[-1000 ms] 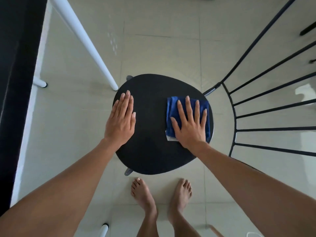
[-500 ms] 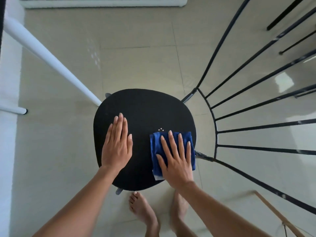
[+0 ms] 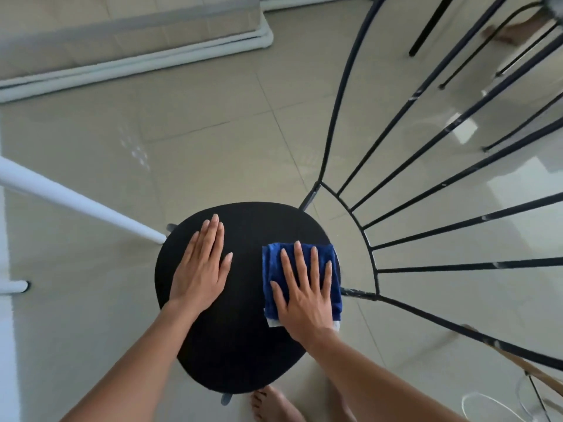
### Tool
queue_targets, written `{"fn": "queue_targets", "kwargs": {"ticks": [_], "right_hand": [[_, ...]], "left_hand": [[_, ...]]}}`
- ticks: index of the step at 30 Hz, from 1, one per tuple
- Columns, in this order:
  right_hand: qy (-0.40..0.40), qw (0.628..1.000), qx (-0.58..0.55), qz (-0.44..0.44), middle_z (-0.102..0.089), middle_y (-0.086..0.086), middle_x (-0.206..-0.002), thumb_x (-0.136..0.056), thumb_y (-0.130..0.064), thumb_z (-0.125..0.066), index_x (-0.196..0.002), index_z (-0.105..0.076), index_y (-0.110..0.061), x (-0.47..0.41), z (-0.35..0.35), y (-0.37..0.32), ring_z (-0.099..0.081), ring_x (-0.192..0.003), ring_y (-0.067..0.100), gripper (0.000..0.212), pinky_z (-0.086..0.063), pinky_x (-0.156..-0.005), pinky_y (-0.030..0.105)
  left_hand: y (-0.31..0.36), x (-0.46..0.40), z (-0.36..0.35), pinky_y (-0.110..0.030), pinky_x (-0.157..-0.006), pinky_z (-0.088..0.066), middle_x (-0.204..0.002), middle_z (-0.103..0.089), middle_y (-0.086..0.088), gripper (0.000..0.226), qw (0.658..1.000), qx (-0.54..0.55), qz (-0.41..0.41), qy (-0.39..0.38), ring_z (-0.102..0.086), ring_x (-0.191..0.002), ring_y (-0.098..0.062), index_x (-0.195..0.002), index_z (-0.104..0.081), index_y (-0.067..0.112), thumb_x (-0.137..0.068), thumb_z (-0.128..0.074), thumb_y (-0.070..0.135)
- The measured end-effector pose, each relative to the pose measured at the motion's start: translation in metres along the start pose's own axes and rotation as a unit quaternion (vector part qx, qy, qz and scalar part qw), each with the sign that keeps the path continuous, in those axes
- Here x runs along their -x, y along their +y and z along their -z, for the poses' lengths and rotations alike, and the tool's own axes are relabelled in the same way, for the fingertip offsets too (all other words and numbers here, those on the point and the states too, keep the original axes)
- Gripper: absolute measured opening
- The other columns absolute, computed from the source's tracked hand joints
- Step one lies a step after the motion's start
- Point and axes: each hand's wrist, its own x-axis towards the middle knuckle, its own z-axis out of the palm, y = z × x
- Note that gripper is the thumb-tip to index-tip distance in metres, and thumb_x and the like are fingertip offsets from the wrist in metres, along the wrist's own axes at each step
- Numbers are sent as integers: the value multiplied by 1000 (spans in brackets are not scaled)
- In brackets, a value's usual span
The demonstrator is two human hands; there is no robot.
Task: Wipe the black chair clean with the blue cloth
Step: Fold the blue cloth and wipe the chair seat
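Observation:
The black chair's rounded seat (image 3: 243,345) fills the lower middle of the head view, and its thin black wire backrest (image 3: 426,236) fans out to the right. A folded blue cloth (image 3: 271,272) lies flat on the seat's right side. My right hand (image 3: 304,293) presses on the cloth with straight, spread fingers. My left hand (image 3: 199,266) rests flat on the seat's left part, fingers straight and together.
A white table leg (image 3: 76,199) slants down to the floor just left of the seat. A white-framed base (image 3: 137,56) runs along the top left. Black legs of another chair (image 3: 432,22) stand top right. My bare feet (image 3: 274,405) stand below the seat on the beige tiles.
The view has tilted up, so more floor and backrest show. My right hand and the cloth slid back along the seat's right side; my left hand stayed flat on the left.

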Motion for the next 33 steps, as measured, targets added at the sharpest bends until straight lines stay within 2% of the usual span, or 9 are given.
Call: {"fn": "queue_targets", "kwargs": {"ticks": [7,11,15,21,25,27,33], "right_hand": [[29,1000,-8,4,18,-5,-172,-108,-55,-21,-164,5,-32,0,-3,0,24,-157,23,66,10,-125,54],[59,998,-5,-25,5,-1,-174,-110,-47,-25,-165,-3,-28,-5,-8,-4,7,-160,27,63,3,-125,51],[81,995,-6,-50,4,4,-174,-110,-42,-26,-166,-3,-23,-25,-9,-8,6,-160,29,63,0,-125,52],[69,995,-48,-61,21,3,-171,-106,-45,-2,-164,11,-23,-76,10,-11,22,-157,27,63,3,-127,54],[55,994,-72,-54,27,3,-169,-99,-46,12,-161,20,-24,-115,30,-10,26,-156,27,66,4,-128,52],[48,995,-78,-46,24,3,-170,-97,-46,15,-160,20,-24,-130,38,-9,24,-157,28,68,1,-128,51],[60,998,-27,26,12,4,-173,-110,-43,-11,-165,4,-20,-106,28,-1,17,-158,30,62,2,-128,53]], "left_hand": [[8,-56,5,-41,-131,-17,-175,9,-8,71,994,-1,-110,-17,-1,-162,-20,-165,-1,6,-108,-16,46],[20,-56,-11,-41,-131,-12,-174,11,-6,69,995,11,-93,-20,4,-162,-20,-165,1,9,-109,-13,46],[22,-53,-13,-38,-130,-5,-175,8,-6,67,997,1,-82,-10,3,-162,-19,-165,0,9,-110,-15,43],[24,-52,-12,-38,-129,-6,-175,7,-6,66,997,-6,-70,-11,4,-162,-18,-165,-2,9,-110,-14,42],[25,-53,-12,-40,-129,-11,-175,4,-5,65,998,-3,-63,-13,0,-162,-18,-165,-6,10,-110,-13,44],[25,-53,-12,-41,-129,-13,-175,1,-6,64,998,-5,-67,-8,-2,-162,-19,-165,-8,9,-110,-15,42],[25,-54,-12,-43,-130,-17,-175,-3,-5,62,998,2,-69,2,-5,-162,-18,-165,-13,9,-110,-21,36]]}}
